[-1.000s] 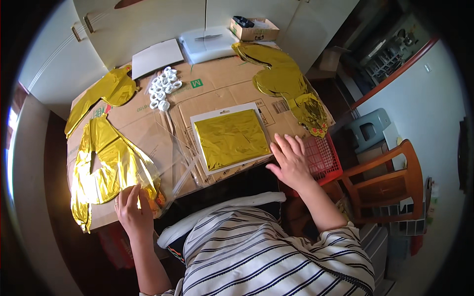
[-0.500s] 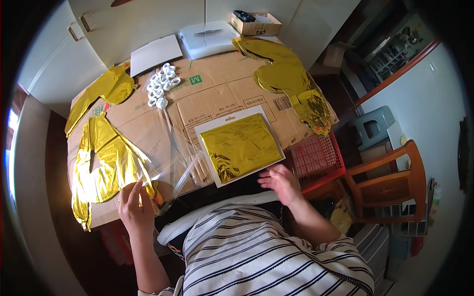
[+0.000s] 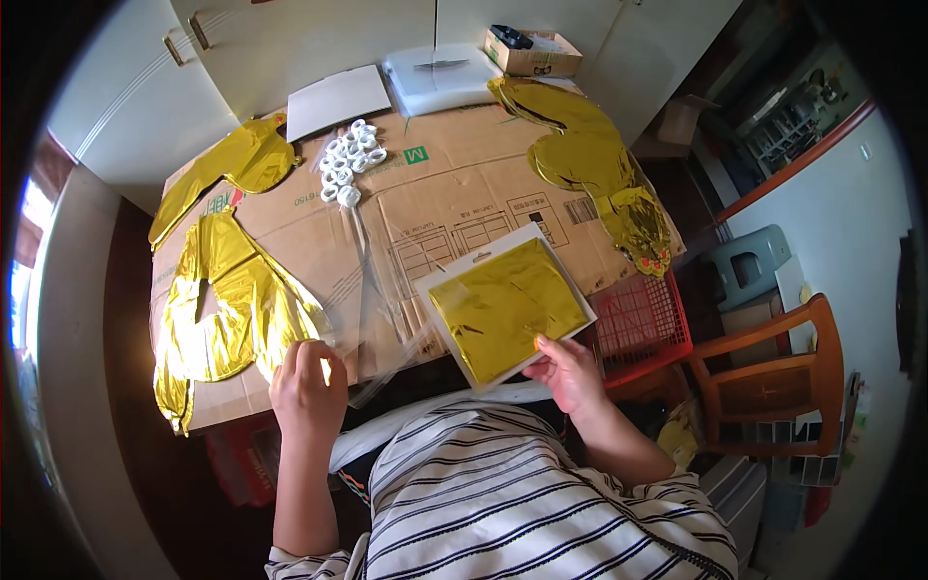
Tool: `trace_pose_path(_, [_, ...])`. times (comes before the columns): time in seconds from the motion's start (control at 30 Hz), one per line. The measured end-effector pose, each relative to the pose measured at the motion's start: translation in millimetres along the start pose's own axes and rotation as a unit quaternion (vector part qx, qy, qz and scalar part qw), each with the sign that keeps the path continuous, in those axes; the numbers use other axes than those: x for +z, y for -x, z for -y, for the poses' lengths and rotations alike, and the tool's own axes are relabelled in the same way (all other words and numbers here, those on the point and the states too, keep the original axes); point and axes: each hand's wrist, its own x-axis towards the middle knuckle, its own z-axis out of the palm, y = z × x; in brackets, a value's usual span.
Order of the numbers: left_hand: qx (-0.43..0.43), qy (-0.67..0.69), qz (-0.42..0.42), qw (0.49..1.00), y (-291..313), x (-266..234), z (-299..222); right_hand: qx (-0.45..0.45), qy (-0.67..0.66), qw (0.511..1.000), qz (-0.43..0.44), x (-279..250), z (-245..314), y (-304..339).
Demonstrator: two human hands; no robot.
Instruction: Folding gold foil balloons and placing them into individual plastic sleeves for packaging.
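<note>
My right hand (image 3: 568, 375) grips the lower right corner of a white hang-hole card (image 3: 447, 333) with a folded gold foil sheet (image 3: 507, 304) on it, thumb on top and fingers beneath. The card is tilted at the table's near edge. My left hand (image 3: 309, 391) is closed in a pinch; what it holds, if anything, is hard to see. Clear plastic film (image 3: 391, 362) lies between the hand and the card. Just beyond the left hand, a flat gold foil balloon (image 3: 227, 280) shines on the cardboard.
Brown cardboard (image 3: 435, 193) covers the table. White ribbon rolls (image 3: 348, 159) lie in a cluster, with a white card stack (image 3: 338, 101), clear sleeves (image 3: 440, 82) and a small box (image 3: 532, 56) behind. More foil balloons (image 3: 580, 159) lie right. A red basket (image 3: 643, 329) and wooden chair (image 3: 773, 377) stand beside.
My right hand has taken hold of the card, which is now lifted and turned slightly. My left hand has moved right and its fingers have drawn together. The view has shifted a little.
</note>
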Motion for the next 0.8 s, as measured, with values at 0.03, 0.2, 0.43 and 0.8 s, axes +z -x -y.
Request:
trace_pose_path(0.03, [0.004, 0.001, 0.003, 1.000, -3, 2, -3, -0.036, 0.006, 0.999, -0.023, -3, 0, 2])
trace_pose_path(0.2, [0.020, 0.028, 0.000, 0.999, -15, 15, -14, -0.091, 0.004, 0.995, -0.040, -36, 8, 9])
trace_pose_path(0.43, [0.068, 0.029, 0.010, 0.997, -31, 43, -43, -0.116, -0.006, 0.991, -0.063, -96, 38, 36])
trace_pose_path(0.8, [0.123, 0.018, 0.050, 0.991, -25, 84, -76, 0.046, 0.140, 0.975, 0.164, -99, 47, 47])
